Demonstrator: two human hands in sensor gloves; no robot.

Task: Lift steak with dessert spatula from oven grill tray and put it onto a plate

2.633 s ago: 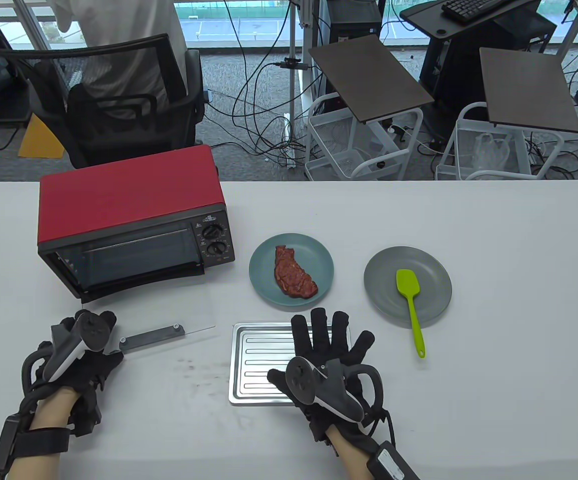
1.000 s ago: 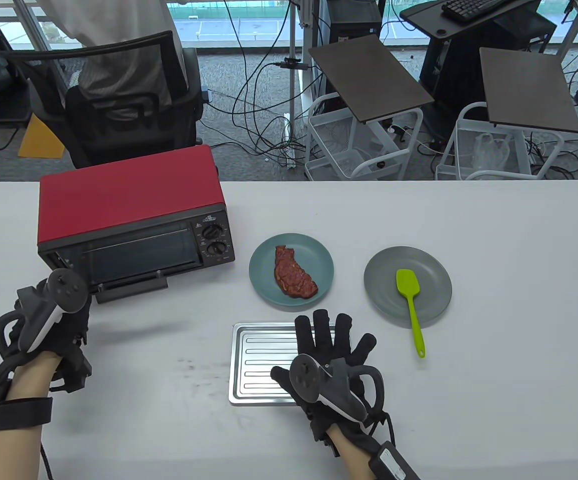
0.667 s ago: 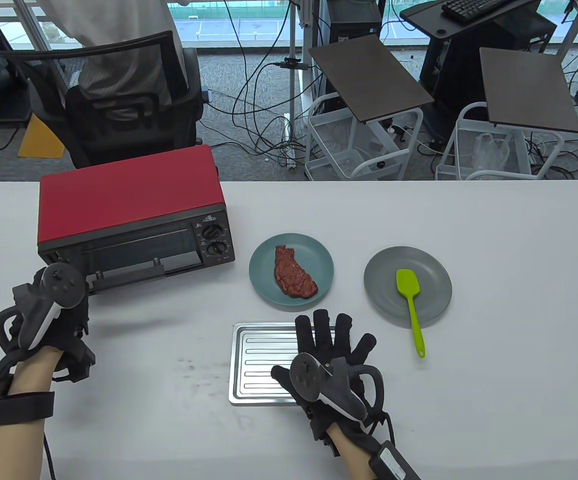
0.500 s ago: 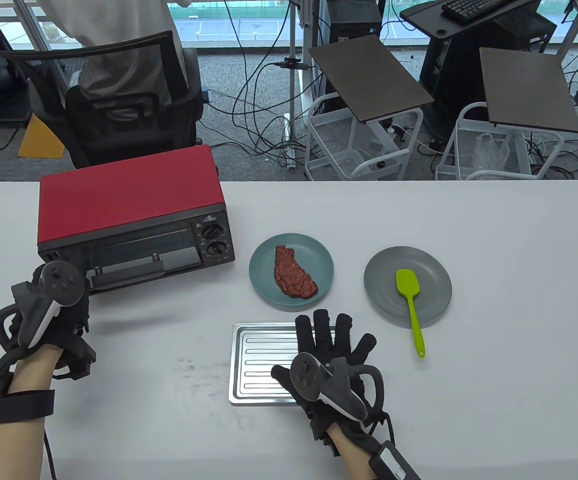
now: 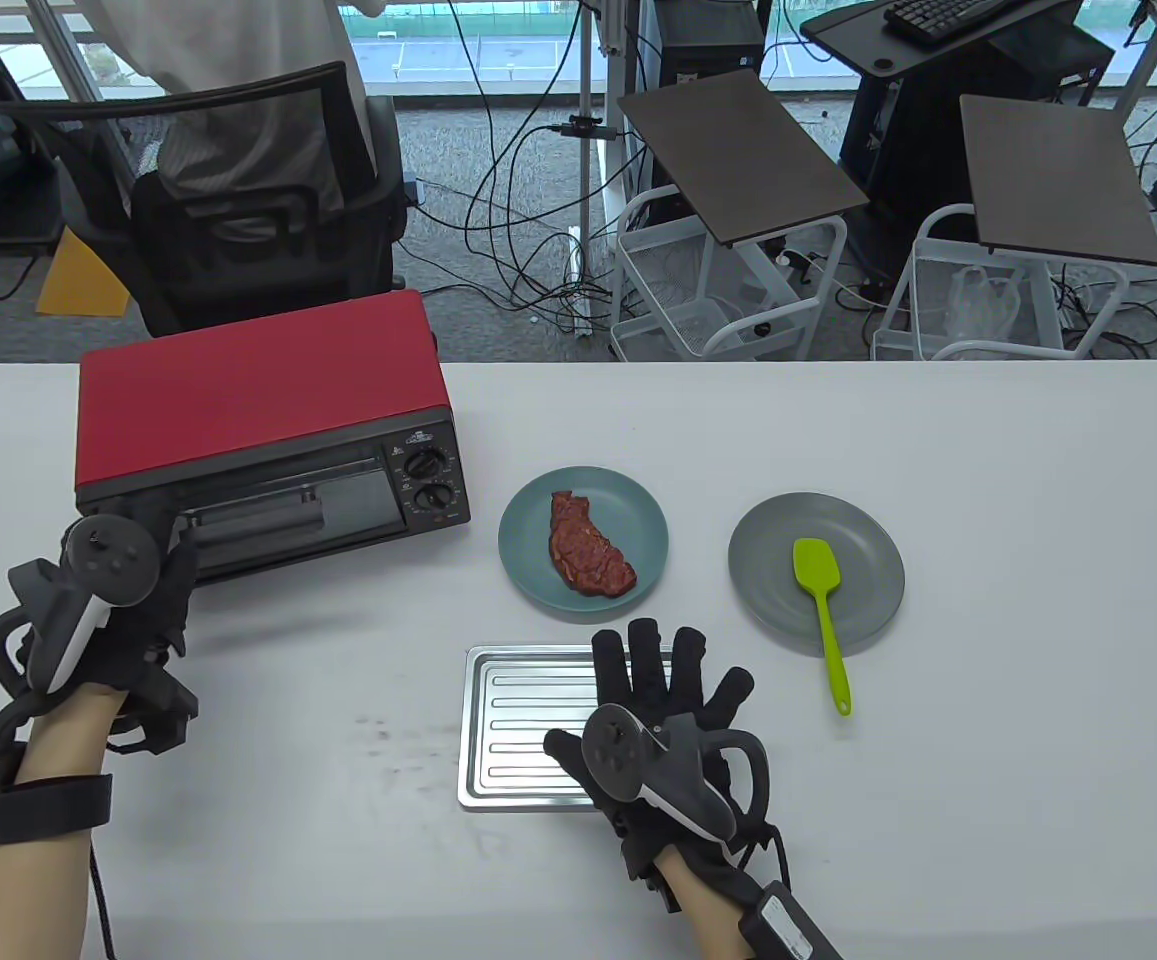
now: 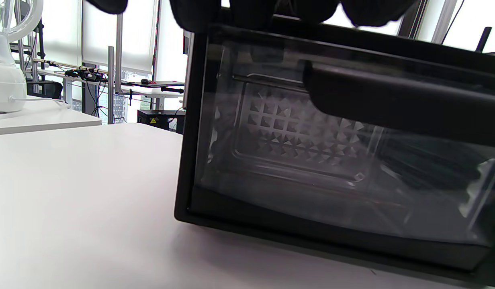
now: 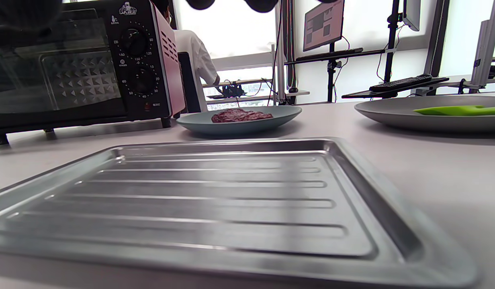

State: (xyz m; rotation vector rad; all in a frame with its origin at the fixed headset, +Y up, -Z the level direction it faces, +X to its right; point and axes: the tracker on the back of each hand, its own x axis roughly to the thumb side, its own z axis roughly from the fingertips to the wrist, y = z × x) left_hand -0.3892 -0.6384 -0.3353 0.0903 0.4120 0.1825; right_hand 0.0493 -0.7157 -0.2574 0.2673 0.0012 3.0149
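The steak [image 5: 589, 548] lies flat on the teal plate [image 5: 638, 500] near the middle of the desk [image 5: 1038, 780], its long axis running from the far left toward the near right, the narrow end pointing away toward the oven [image 5: 258, 440]. Just right of it stands a grey plate [image 5: 868, 620] carrying the green spatula [image 5: 822, 610] — blade on the plate, handle sticking out over the near rim toward the person. In front of the teal plate sits the bare grill tray [image 5: 523, 730], and the right hand [image 5: 663, 720] rests flat on its right part, grip apart with fingers spread and straight. The red oven stands at the left, door almost shut; the left hand [image 5: 113, 620] is at its front left corner, fingertips [image 6: 195, 14] against the top edge of the door — grip apart, holding nothing.
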